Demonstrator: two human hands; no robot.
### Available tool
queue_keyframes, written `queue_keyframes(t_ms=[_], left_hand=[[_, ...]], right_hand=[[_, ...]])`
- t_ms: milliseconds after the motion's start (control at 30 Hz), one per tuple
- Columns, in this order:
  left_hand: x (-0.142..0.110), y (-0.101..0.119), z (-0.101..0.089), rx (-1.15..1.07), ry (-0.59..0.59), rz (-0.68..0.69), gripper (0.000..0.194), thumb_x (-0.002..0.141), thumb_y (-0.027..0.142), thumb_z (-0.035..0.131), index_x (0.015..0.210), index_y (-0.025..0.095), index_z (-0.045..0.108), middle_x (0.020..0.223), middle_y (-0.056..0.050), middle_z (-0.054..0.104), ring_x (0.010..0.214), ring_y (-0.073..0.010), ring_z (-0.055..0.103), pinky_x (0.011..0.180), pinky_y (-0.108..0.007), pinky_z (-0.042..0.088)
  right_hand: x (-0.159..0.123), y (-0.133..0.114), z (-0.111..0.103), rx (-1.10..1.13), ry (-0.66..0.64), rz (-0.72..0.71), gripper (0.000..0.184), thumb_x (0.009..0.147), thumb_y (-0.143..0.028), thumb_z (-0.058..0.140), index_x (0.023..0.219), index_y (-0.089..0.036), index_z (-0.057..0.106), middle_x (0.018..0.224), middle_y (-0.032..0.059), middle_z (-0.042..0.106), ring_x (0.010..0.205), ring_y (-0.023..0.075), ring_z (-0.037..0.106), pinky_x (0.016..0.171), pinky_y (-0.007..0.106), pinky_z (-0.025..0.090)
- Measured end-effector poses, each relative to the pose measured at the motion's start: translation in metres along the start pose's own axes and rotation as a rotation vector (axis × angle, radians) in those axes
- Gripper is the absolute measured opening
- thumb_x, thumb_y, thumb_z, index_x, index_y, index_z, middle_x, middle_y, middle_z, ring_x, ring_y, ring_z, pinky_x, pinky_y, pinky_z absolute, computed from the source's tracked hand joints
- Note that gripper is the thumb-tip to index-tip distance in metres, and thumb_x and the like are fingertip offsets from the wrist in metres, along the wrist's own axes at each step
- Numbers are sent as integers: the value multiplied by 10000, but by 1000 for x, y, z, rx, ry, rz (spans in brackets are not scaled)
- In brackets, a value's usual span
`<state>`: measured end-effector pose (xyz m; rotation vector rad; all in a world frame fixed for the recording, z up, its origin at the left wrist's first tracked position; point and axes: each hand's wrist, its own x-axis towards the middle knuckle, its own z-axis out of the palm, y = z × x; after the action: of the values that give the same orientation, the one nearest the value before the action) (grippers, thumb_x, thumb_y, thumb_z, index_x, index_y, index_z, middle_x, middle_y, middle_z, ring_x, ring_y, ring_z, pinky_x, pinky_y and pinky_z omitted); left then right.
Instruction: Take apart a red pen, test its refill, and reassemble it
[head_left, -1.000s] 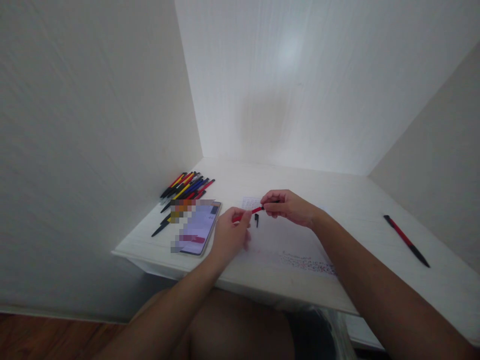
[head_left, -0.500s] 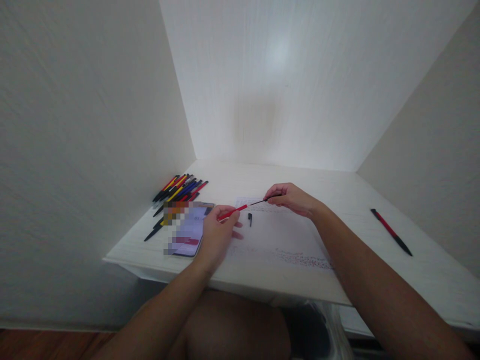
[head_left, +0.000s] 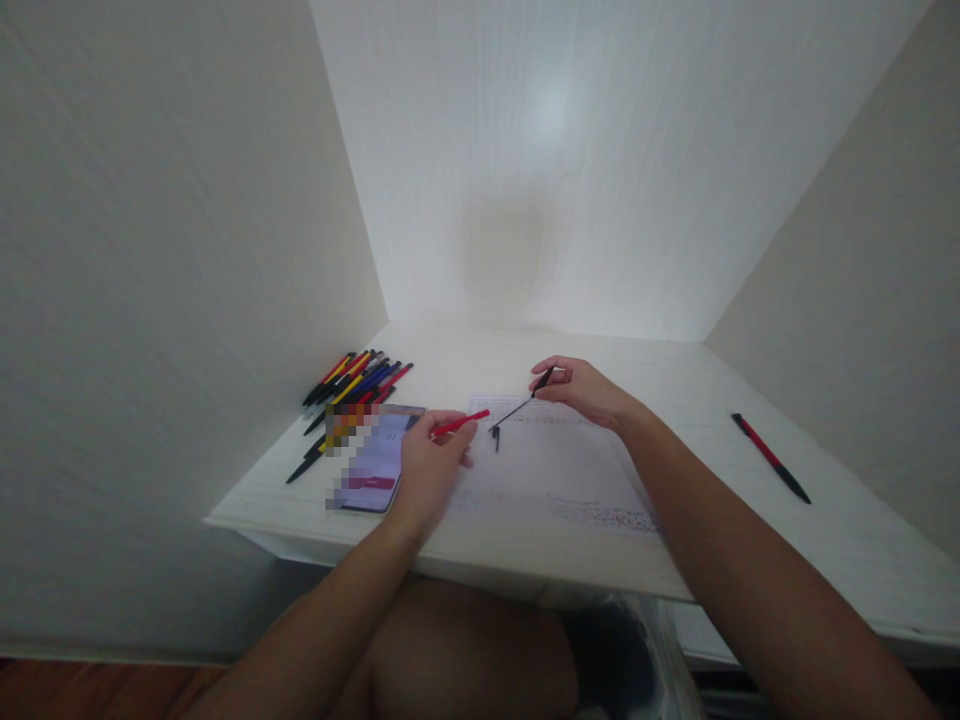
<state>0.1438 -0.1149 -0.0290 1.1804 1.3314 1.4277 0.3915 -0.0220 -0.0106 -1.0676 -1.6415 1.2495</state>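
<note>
Red pen barrel (head_left: 459,424) is pinched in the left hand (head_left: 427,462), its grip closed around it just above the worktop (head_left: 750,540). Right hand (head_left: 581,388) pinches the black refill (head_left: 519,405), which slants down toward the paper (head_left: 555,470), clear of the barrel. A small black tip piece (head_left: 496,437) lies between the hands. Phone (head_left: 373,462) and pen pile (head_left: 352,385) sit left; another pen (head_left: 771,458) lies far right. The pen looks taken apart; rejoining would need careful alignment.

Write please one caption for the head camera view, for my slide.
Left hand holds a red pen barrel; right hand holds its thin black refill apart, above paper on a white desk.
</note>
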Motion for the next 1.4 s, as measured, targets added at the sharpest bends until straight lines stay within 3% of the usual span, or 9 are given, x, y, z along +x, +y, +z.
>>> queue_keyframes(t_ms=[200, 367, 467, 733, 933, 1067, 1133, 1267, 1400], left_hand=[[-1, 1, 2, 84, -40, 12, 200, 770, 271, 746, 890, 134, 666, 737, -44, 672, 543, -108, 573, 499, -206, 435], [-2, 7, 3, 128, -41, 2, 156, 789, 244, 740, 846, 119, 665, 813, -75, 692, 627, -130, 630, 573, -219, 484], [-3, 8, 3, 110, -52, 12, 153, 799, 237, 734, 863, 112, 672, 862, -89, 699, 636, -133, 638, 579, -225, 495], [-4, 9, -1, 151, -87, 94, 109, 823, 220, 700, 880, 127, 703, 817, -56, 701, 602, -127, 603, 538, -226, 480], [-2, 12, -8, 228, -129, 138, 132, 828, 197, 685, 933, 140, 741, 828, -58, 708, 705, -159, 633, 611, -251, 494], [3, 5, -6, 257, -88, 191, 133, 793, 186, 716, 916, 136, 711, 873, -66, 705, 785, -172, 650, 681, -262, 500], [5, -1, -5, 274, -76, 204, 142, 789, 199, 720, 912, 137, 685, 866, -65, 694, 769, -171, 647, 675, -267, 498], [8, -8, -4, 322, -62, 257, 87, 850, 207, 634, 919, 153, 629, 855, -48, 649, 729, -154, 622, 645, -263, 481], [8, -8, -4, 325, -37, 261, 166, 838, 182, 631, 988, 162, 561, 856, -31, 623, 662, -133, 591, 595, -249, 460]], right_hand=[[2, -3, 1, -55, 48, -32, 377, 738, -197, 726, 1099, -237, 624, 1015, 95, 724, 806, 200, 635, 654, 334, 483], [-2, -5, 2, -480, 116, -123, 476, 748, -157, 656, 1214, -225, 591, 899, 80, 713, 724, 202, 610, 642, 343, 453], [-6, -9, 5, -742, 100, -184, 405, 730, -111, 622, 1119, -217, 665, 836, 77, 704, 715, 208, 607, 674, 352, 440], [-7, -18, 15, -931, -36, -123, 246, 779, -115, 570, 965, -180, 718, 968, 111, 735, 814, 207, 655, 737, 317, 479], [-7, -14, 9, -1010, -40, -44, 217, 809, -167, 604, 987, -168, 728, 965, 109, 742, 804, 203, 664, 719, 309, 493], [-6, -16, 12, -932, 8, -139, 189, 815, -223, 651, 979, -174, 731, 992, 104, 735, 855, 209, 662, 767, 329, 505], [-6, -21, 21, -759, -33, -178, 221, 815, -289, 684, 1003, -180, 724, 1010, 92, 734, 859, 195, 668, 756, 318, 520], [-12, -30, 48, -494, -264, -200, 269, 801, -316, 725, 1042, -196, 727, 931, 53, 749, 795, 158, 679, 687, 273, 525], [-18, -34, 69, -610, -188, -288, 152, 857, -297, 678, 934, -197, 762, 822, 39, 737, 706, 134, 639, 660, 264, 487]])
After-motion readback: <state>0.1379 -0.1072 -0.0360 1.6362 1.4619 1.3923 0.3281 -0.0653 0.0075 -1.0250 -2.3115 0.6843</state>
